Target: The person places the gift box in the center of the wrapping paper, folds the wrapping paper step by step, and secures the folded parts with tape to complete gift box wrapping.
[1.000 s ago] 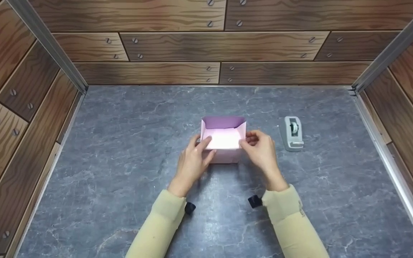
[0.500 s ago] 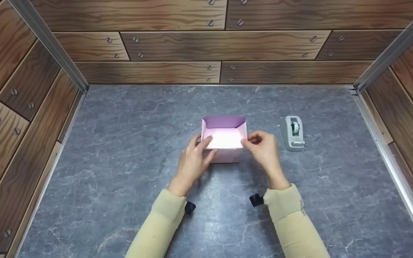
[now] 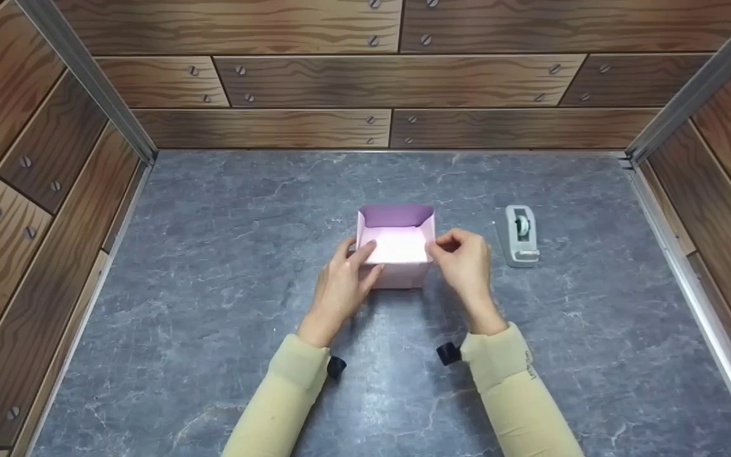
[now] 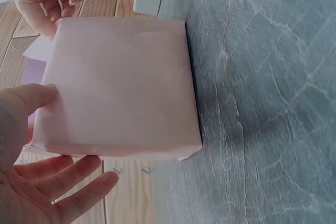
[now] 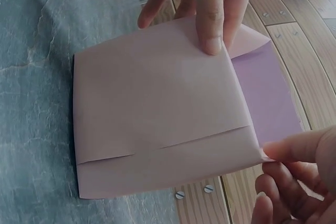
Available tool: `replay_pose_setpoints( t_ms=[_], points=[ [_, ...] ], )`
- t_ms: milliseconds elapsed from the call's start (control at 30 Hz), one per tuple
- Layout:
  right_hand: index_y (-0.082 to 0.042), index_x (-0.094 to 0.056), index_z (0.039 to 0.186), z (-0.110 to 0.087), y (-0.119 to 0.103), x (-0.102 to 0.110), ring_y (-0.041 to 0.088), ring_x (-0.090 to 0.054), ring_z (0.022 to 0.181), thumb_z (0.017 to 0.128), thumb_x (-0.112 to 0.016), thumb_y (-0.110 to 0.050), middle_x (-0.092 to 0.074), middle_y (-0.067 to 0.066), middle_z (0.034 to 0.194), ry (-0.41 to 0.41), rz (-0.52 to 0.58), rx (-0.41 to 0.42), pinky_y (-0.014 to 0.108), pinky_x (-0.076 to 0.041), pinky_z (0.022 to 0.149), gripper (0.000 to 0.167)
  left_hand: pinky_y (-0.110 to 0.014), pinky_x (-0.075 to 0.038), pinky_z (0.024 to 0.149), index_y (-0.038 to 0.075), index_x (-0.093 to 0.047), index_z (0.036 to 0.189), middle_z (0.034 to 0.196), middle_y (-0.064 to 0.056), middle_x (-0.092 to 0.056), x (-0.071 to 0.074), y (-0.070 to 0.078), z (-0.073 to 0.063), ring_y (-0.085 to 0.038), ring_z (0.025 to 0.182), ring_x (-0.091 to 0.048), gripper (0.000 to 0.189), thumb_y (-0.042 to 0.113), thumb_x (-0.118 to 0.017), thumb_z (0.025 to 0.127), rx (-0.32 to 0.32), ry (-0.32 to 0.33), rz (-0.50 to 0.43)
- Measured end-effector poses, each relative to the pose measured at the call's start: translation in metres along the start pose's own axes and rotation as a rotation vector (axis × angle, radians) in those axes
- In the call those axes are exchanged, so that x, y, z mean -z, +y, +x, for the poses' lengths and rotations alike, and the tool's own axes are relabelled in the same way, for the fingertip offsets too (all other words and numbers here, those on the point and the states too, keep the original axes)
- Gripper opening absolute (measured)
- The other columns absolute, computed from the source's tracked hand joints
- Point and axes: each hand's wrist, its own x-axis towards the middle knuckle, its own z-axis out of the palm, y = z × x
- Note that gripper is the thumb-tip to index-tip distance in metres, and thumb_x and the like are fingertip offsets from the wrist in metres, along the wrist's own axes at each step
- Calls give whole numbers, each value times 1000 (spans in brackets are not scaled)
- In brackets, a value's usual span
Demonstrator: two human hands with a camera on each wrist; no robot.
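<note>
An open-topped pink paper box (image 3: pixel 397 276) stands on the grey tabletop, its lilac inside (image 5: pixel 265 93) facing up. A lapped paper seam runs across the outer wall in the right wrist view. My left hand (image 3: pixel 340 279) holds the near wall by its left part, the thumb outside and the index finger over the rim. Its other fingers (image 4: pixel 89 192) lie along the left side. At the near right corner, my right hand (image 3: pixel 467 260) pinches the top edge between thumb and index finger (image 5: pixel 278 169), its remaining fingers curled below.
A pale grey tape dispenser (image 3: pixel 521 235) with a roll in it stands on the marbled tabletop (image 3: pixel 226 254), right of the box. Wood-patterned walls (image 3: pixel 397 82) with metal corner rails (image 3: pixel 689 89) enclose the back and sides.
The right hand shifted slightly right, then came back left with its pinch at the box's corner. The left hand and the tape dispenser have stayed put.
</note>
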Motion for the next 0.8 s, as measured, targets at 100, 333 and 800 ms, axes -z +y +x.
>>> replay_pose_setpoints(
  t_ms=[100, 333, 800],
  points=[
    [-3, -71, 71, 1, 0, -1, 19, -58, 61, 78, -77, -7, -65, 6, 67, 17, 2, 3, 27, -45, 56, 10, -44, -57, 78, 13, -68, 126, 128, -17, -57, 0, -1, 0, -33, 98, -67, 40, 32, -72, 90, -3, -1, -12],
    [-2, -69, 72, 5, -4, -3, 18, -56, 62, 80, -77, -10, -64, 7, 67, 87, 23, 12, 24, -43, 56, 14, -41, -57, 76, 13, -69, 124, 127, -17, -57, 1, -3, 2, -31, 95, -68, 39, 31, -73, 90, -28, 13, -22],
    [-4, -68, 67, 17, -14, -6, 16, -55, 58, 78, -76, -7, -63, 6, 63, 200, 41, 67, 24, -41, 53, 14, -41, -57, 73, 12, -70, 123, 125, -17, -57, 1, -4, 2, -29, 91, -68, 39, 31, -73, 90, -42, 12, -18]
  ],
)
